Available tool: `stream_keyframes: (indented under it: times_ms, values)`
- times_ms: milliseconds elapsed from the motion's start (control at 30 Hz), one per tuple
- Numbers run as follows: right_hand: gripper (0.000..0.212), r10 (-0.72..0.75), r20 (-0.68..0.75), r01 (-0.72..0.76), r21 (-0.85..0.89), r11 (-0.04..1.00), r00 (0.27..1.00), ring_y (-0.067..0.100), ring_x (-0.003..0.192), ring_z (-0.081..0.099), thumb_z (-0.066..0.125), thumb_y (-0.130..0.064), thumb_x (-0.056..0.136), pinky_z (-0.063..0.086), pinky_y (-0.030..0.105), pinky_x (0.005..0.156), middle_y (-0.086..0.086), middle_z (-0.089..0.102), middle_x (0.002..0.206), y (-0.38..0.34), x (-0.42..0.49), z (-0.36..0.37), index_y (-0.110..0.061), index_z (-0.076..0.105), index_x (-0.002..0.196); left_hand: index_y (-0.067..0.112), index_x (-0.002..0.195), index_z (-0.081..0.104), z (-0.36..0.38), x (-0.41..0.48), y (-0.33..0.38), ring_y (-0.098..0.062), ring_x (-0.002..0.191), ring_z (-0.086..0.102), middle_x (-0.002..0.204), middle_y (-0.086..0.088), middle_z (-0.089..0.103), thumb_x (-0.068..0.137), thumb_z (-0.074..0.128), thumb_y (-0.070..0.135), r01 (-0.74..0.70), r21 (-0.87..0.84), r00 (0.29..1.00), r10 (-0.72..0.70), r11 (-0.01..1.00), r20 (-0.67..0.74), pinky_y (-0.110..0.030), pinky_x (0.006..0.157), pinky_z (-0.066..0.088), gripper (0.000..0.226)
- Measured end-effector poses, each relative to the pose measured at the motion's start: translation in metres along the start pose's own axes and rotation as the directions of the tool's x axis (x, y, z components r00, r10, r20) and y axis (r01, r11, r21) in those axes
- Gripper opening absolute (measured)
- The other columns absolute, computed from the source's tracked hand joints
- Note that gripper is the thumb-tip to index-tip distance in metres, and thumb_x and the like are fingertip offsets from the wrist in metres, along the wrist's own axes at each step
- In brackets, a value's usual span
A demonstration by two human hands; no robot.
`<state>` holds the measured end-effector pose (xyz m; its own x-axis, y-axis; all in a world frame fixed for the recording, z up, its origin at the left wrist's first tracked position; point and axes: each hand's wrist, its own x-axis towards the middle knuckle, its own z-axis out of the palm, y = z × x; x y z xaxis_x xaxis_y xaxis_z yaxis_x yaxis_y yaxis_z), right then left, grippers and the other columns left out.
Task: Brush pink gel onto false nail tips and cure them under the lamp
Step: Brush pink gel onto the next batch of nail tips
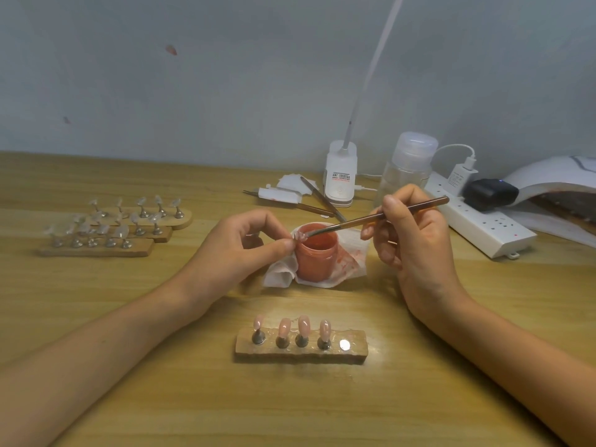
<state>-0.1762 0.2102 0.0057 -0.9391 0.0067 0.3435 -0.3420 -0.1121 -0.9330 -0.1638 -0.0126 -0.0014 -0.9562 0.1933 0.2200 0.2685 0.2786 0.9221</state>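
— While the left hand [245, 243] pinches one clear false nail tip [298, 236] above the rim of the open jar of pink gel [316, 256], what counts as done?
— Item one: four pink-coated tips [303, 324], upright on the near wooden block holder [354, 353]; its fifth silver spot [345, 344] stands bare, likely the held tip's seat.
— And the right hand [409, 233]?
— Fingers closed round a thin brown brush [380, 216], bristles touching the held tip. Coating in progress, by my reading.
— Outstanding?
— Item two: three wooden holders of clear, uncoated tips [106, 227], far left on the table [161, 398], well apart from the jar. Item three: white domed curing lamp [554, 179], far right; little of its mouth shows. Whether the four pink tips are cured, I cannot tell. Most tips, I judge, remain unbrushed.
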Motion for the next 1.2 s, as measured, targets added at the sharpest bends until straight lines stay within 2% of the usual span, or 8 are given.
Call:
stream_keyframes:
  times_ms: [167, 267, 500, 733, 900, 1033, 1133, 1200]
  values:
    - [0.018, -0.022, -0.082, 0.024, 0.017, 1.000, 0.996, 0.007, 0.046, 0.046, 0.047, -0.019, 0.102, 0.033, 0.015, 0.039, 0.000, 0.064, 0.059, -0.001, -0.001, -0.003, -0.015, 0.049, 0.084, 0.011, 0.085, 0.068, -0.001, 0.003, 0.001, -0.049, 0.082, 0.057, 0.090, -0.020, 0.070, 0.076, 0.072, 0.038, 0.075, -0.033, 0.997, -0.073, 0.997, 0.039, -0.052, 0.073, 0.052, 0.029]
    - [0.017, -0.065, -0.023, 0.066, 0.040, 0.997, 0.998, 0.007, 0.046, 0.047, 0.051, -0.025, 0.099, 0.035, 0.014, 0.039, 0.001, 0.066, 0.063, -0.002, -0.001, 0.001, -0.014, 0.049, 0.086, 0.017, 0.081, 0.069, -0.003, 0.004, -0.001, -0.021, 0.069, 0.057, 0.079, -0.001, 0.072, 0.086, 0.070, 0.025, 0.110, -0.026, 0.992, -0.109, 0.994, 0.059, -0.024, 0.060, 0.048, 0.010]
    - [0.018, -0.052, -0.077, 0.051, -0.024, 0.998, 0.996, 0.005, 0.045, 0.048, 0.048, -0.018, 0.102, 0.035, 0.014, 0.040, 0.000, 0.063, 0.059, -0.001, -0.002, -0.003, -0.016, 0.049, 0.084, 0.019, 0.079, 0.069, -0.002, 0.006, -0.001, -0.004, 0.062, 0.057, 0.077, 0.003, 0.071, 0.084, 0.070, 0.027, 0.138, -0.046, 0.989, -0.135, 0.989, 0.055, -0.013, 0.052, 0.047, 0.010]
    - [0.018, -0.105, 0.016, 0.105, -0.012, 0.994, 0.994, 0.008, 0.048, 0.049, 0.054, -0.029, 0.093, 0.038, 0.015, 0.042, 0.002, 0.066, 0.063, -0.003, -0.004, 0.002, -0.013, 0.050, 0.086, 0.022, 0.076, 0.070, -0.004, 0.005, -0.002, -0.012, 0.062, 0.049, 0.077, -0.007, 0.067, 0.079, 0.073, 0.036, 0.135, -0.052, 0.989, -0.131, 0.989, 0.072, -0.022, 0.053, 0.038, 0.014]
    - [0.018, -0.103, -0.054, 0.100, -0.055, 0.993, 0.993, 0.005, 0.052, 0.056, 0.049, -0.014, 0.101, 0.037, 0.014, 0.042, -0.003, 0.060, 0.059, -0.001, -0.003, -0.004, -0.015, 0.049, 0.083, 0.023, 0.078, 0.070, -0.004, 0.004, 0.000, -0.019, 0.069, 0.052, 0.089, -0.016, 0.070, 0.067, 0.069, 0.048, 0.117, -0.051, 0.991, -0.113, 0.992, 0.076, -0.031, 0.060, 0.042, 0.028]
    - [0.022, -0.083, -0.111, 0.081, -0.025, 0.996, 0.990, 0.006, 0.052, 0.055, 0.047, -0.015, 0.103, 0.037, 0.014, 0.041, -0.005, 0.059, 0.057, -0.002, 0.000, -0.011, -0.017, 0.049, 0.081, 0.024, 0.081, 0.069, -0.004, 0.004, -0.004, -0.030, 0.079, 0.063, 0.088, -0.006, 0.073, 0.069, 0.069, 0.048, 0.068, -0.037, 0.995, -0.064, 0.997, 0.079, -0.037, 0.072, 0.051, 0.027]
    - [0.023, -0.066, -0.109, 0.063, -0.031, 0.998, 0.992, 0.006, 0.048, 0.051, 0.047, -0.014, 0.102, 0.037, 0.014, 0.040, -0.005, 0.056, 0.055, -0.003, 0.005, -0.016, -0.016, 0.048, 0.079, 0.025, 0.084, 0.069, -0.004, 0.002, -0.005, -0.047, 0.096, 0.063, 0.095, -0.008, 0.073, 0.072, 0.071, 0.045, 0.026, -0.024, 0.998, -0.024, 0.999, 0.065, -0.058, 0.087, 0.054, 0.024]
    - [0.025, -0.072, -0.124, 0.067, -0.045, 0.997, 0.990, 0.006, 0.045, 0.048, 0.047, -0.012, 0.102, 0.037, 0.015, 0.040, -0.005, 0.054, 0.052, -0.005, 0.008, -0.021, -0.016, 0.047, 0.078, 0.024, 0.086, 0.069, -0.003, 0.001, -0.006, -0.054, 0.087, 0.062, 0.092, -0.019, 0.071, 0.073, 0.074, 0.047, 0.006, -0.034, 0.998, -0.004, 0.999, 0.057, -0.069, 0.081, 0.050, 0.027]
